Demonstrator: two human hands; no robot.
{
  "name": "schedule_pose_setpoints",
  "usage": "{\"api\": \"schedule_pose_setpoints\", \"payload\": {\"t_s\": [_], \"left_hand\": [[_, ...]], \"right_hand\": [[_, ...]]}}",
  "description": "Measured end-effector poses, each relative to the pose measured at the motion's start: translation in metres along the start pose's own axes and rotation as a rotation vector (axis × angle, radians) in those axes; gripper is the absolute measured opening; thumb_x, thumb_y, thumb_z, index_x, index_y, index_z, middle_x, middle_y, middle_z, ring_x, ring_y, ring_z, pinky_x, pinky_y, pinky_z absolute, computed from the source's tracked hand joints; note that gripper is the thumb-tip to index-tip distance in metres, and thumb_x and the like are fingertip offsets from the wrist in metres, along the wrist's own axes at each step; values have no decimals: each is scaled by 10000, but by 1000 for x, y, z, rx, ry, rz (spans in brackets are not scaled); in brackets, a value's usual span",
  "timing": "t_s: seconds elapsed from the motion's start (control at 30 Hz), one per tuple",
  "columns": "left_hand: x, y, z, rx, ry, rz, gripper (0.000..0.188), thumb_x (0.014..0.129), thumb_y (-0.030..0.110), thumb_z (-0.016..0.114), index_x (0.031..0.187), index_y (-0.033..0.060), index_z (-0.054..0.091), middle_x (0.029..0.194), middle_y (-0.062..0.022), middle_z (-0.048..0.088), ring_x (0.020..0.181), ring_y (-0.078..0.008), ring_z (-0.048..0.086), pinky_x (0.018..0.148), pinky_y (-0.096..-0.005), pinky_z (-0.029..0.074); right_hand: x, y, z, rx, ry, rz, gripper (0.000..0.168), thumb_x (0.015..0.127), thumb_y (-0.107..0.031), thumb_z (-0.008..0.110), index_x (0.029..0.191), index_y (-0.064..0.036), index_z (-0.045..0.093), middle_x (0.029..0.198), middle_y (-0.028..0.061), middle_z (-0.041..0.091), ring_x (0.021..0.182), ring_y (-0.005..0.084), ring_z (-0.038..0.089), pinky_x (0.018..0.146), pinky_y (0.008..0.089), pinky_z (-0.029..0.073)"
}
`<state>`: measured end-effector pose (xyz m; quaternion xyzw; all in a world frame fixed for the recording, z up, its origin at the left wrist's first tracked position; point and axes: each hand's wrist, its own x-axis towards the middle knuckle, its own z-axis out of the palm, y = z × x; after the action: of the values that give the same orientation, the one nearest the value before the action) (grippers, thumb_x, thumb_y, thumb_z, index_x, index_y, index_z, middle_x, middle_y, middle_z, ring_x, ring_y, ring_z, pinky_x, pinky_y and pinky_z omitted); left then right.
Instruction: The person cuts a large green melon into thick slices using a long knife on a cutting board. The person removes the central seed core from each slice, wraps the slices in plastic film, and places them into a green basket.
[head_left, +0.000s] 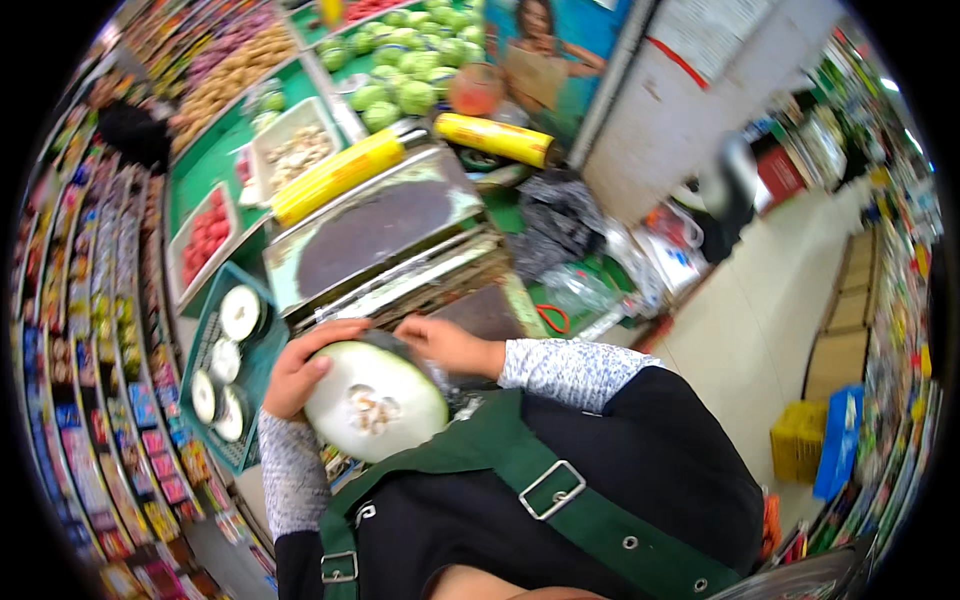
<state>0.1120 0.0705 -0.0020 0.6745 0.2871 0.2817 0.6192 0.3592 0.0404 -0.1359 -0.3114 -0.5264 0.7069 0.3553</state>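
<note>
A large cut winter melon (376, 401), its white flesh and seedy core facing up, rests close against my apron. My left hand (306, 367) lies around its upper left rim, thumb on the cut edge. My right hand (448, 345) is at the melon's far right side, fingers curled by its dark rind; what the fingertips touch is hidden. Beyond both hands is a wrapping machine with a dark, worn plate (375, 229). A teal plastic basket (196, 352) at the left holds several cut melon pieces (241, 313).
Two yellow film rolls (337, 176) (495, 140) lie behind the machine. White trays of garlic (300, 150) and red produce (206, 236) stand at the left, green cabbages (412, 67) behind. Black plastic bags (559, 217) and orange-handled scissors (553, 319) are to the right. Another person (135, 127) stands far left.
</note>
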Motion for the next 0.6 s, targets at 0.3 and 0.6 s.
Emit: {"api": "schedule_pose_setpoints", "payload": {"t_s": [0.3,0.6], "left_hand": [[100,14,20,-246,438,-52,517,1073,402,413,1394,16,536,1477,-157,520,1395,-283,452,1094,-428,437],[48,-53,13,-358,326,-141,477,1062,392,480,1299,-9,589,1303,-179,629,1116,-288,640,1007,-452,512]], "right_hand": [[-59,-42,-25,836,147,-95,627,944,-219,725,1464,-49,417,1326,133,590,1193,229,608,1014,397,514],[-272,-69,-225,642,1322,-700,552,997,-295,603,1425,19,452,1388,185,571,1261,316,577,1072,480,481]]}}
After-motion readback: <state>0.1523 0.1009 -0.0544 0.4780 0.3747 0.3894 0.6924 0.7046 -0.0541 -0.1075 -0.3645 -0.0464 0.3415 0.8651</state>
